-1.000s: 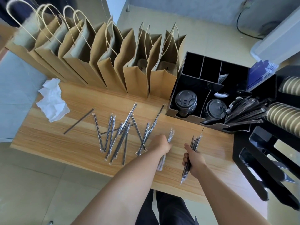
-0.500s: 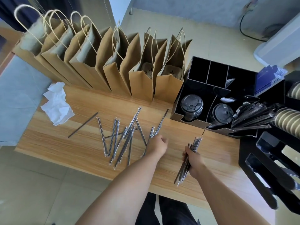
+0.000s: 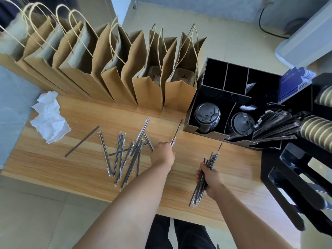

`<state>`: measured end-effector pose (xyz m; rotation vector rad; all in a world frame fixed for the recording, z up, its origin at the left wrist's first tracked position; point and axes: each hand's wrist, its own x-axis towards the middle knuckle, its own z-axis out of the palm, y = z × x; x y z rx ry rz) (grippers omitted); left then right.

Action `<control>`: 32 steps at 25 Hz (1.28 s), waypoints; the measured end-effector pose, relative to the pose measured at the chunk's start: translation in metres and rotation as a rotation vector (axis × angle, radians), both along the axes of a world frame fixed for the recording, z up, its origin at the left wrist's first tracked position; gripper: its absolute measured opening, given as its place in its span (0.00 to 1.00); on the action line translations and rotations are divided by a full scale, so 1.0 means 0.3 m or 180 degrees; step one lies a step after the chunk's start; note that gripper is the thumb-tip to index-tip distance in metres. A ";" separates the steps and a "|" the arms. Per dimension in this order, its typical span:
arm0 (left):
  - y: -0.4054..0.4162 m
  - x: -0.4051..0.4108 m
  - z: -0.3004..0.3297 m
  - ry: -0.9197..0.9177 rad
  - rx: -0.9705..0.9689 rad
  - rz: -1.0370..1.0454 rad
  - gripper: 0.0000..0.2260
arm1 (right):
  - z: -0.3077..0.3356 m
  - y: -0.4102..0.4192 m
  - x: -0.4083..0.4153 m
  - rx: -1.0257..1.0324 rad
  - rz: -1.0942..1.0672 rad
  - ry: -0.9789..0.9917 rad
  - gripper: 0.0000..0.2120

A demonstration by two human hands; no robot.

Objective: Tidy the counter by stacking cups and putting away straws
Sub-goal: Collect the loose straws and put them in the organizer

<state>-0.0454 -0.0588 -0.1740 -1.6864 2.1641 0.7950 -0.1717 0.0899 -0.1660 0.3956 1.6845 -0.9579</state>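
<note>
Several wrapped dark straws (image 3: 124, 155) lie scattered on the wooden counter (image 3: 53, 164). My left hand (image 3: 162, 155) rests at the pile's right edge, fingers closed around a wrapped straw (image 3: 177, 133) that points up and away toward the organizer. My right hand (image 3: 209, 178) grips a bundle of wrapped straws (image 3: 206, 175), held slanted above the counter. A single unwrapped straw (image 3: 81, 141) lies apart on the left. Stacked paper cups (image 3: 316, 132) lie sideways at the far right.
A black organizer (image 3: 226, 83) holds cup lids (image 3: 206, 114) and stored straws (image 3: 276, 126). A row of brown paper bags (image 3: 115, 72) lines the counter's back edge. A crumpled white tissue (image 3: 49, 117) sits at left. A black rack (image 3: 296, 186) stands at right.
My left hand has moved left and forward from a straw near the front to the pile's right edge and closed on another straw. The right hand's bundle has grown slightly.
</note>
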 end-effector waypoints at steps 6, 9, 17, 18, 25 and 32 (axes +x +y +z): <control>0.060 0.058 0.054 0.0226 0.0105 0.0276 0.09 | -0.015 -0.008 -0.008 0.0166 0.0232 0.0174 0.12; 0.119 0.121 0.077 0.0143 0.0345 0.0300 0.10 | -0.002 -0.036 0.016 0.0176 0.0415 0.0163 0.12; 0.156 0.135 0.052 -0.0057 0.0193 0.0392 0.24 | 0.012 -0.071 0.048 0.0043 0.0767 0.0152 0.13; 0.154 0.118 0.043 -0.0065 0.0162 0.0340 0.25 | 0.006 -0.064 0.045 0.0045 0.0771 0.0160 0.13; 0.171 0.027 -0.012 -0.0191 0.0029 0.0053 0.10 | -0.015 -0.004 0.009 0.0101 0.0684 0.0287 0.13; 0.151 -0.030 0.007 -0.0076 0.0495 0.0227 0.09 | 0.005 0.020 -0.020 0.0092 0.0530 0.0275 0.12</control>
